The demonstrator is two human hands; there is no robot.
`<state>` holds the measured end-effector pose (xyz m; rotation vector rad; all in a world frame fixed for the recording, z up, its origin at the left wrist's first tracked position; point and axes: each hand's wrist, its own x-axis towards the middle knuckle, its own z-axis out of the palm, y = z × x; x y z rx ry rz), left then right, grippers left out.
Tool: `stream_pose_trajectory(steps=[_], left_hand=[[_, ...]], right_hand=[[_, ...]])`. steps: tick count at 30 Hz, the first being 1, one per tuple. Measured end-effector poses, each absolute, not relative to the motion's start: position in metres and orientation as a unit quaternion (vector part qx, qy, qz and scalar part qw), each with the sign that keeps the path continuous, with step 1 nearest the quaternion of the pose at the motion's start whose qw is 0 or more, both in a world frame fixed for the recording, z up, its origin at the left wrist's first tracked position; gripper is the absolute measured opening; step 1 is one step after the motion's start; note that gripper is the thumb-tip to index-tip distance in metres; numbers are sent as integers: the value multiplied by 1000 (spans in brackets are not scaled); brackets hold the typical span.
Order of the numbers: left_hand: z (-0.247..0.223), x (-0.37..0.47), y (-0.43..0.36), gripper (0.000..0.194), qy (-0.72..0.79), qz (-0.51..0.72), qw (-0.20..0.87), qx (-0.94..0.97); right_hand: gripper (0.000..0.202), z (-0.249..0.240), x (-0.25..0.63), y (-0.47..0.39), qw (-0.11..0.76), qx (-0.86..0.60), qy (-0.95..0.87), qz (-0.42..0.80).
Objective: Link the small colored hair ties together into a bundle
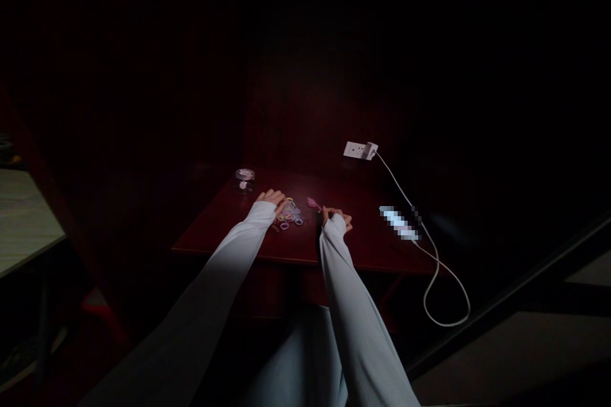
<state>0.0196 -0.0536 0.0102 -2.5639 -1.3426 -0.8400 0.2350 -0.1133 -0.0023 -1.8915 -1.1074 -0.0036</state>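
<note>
A loose pile of small coloured bands (289, 212) lies on the dark red table (305, 253). My left hand (272, 198) rests at the pile's left edge, its fingers bent over and touching it; whether anything is between them is hidden. To the right of the pile, my right hand (337, 217) has thumb and forefinger closed near the end of a small pink bundle (313, 203). At the table's back left stands a round clear container (245, 180) with pink things in or on it.
A pixelated phone-like object (400, 223) lies on the right, with a white cable (436, 254) running to a charger (371, 151) in the wall socket (356, 150). A pale surface (26, 216) shows at far left.
</note>
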Motion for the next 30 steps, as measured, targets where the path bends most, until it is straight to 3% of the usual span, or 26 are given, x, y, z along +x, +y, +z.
stream_pose_trajectory(steps=[3,9,17,24,30], left_hand=[[12,22,-53,22,-452,-274,68,-846],[13,36,-49,27,-428,-285,78,-854],[10,43,-47,30,-477,-350,94,-801],[9,-7,-37,39,-510,-455,92,-725],[3,-33,-21,39,-579,-467,80,-664]], right_hand=[[35,1,240,-117,451,-777,-439,1],[23,1,235,-116,434,-769,-469,8],[42,-5,245,-103,460,-750,-475,3],[49,-7,256,-72,482,-748,-455,-25],[37,-10,259,-55,426,-763,-485,-25]])
